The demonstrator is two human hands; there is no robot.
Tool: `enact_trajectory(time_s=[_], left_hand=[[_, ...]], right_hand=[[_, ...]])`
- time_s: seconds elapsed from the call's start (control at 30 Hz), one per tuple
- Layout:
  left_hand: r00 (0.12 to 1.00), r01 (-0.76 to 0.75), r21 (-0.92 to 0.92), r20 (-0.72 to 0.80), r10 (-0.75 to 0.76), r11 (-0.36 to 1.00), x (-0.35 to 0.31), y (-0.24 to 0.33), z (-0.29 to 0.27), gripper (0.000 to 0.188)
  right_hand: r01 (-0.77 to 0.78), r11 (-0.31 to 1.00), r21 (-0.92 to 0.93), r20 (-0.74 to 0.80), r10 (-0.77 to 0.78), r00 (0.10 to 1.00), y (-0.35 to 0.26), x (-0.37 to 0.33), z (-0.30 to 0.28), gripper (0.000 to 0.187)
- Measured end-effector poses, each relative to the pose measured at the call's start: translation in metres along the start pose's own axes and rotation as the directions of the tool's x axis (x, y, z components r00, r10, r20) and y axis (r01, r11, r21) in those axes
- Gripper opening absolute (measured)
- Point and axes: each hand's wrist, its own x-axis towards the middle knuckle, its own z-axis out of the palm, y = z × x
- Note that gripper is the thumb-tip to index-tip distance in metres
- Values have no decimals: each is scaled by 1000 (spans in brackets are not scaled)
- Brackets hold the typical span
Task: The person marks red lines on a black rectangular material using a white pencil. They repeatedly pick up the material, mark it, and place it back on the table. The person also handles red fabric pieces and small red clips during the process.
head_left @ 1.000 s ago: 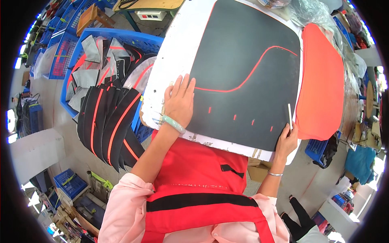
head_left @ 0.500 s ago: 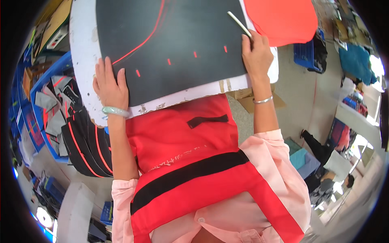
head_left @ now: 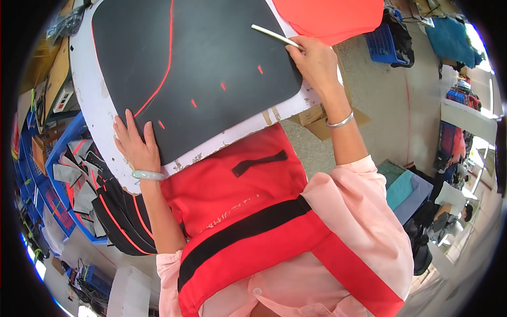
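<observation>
Dark panel on a white board, seen from where I stand in the workroom. The panel lies flat before the person; it bears a curved red line and four short red marks near its lower edge. The left hand, fingers extended and slightly parted, rests palm down across the panel's lower-left edge and the board, grasping nothing. The right hand, at the panel's right edge, is closed about a thin white stick, pinched between thumb and fingers and pointing over the panel; whether its tip touches, I cannot tell. Beyond the right hand: coral-red pieces. At left: a blue basket and black strips with red lines. The person wears a red apron.
</observation>
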Motion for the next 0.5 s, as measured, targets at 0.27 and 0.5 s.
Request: enact_trajectory(time_s=[0.27, 0.5], left_hand=[[1000, 1, 57, -21, 1, 998, -2, 2, 2, 57], [999, 35, 45, 4, -35, 998, 0, 11, -4, 56]], right_hand=[[-12, 1000, 17, -82, 13, 997, -6, 3, 9, 17], [-61, 991, 119, -153, 79, 985, -15, -3, 15, 13]])
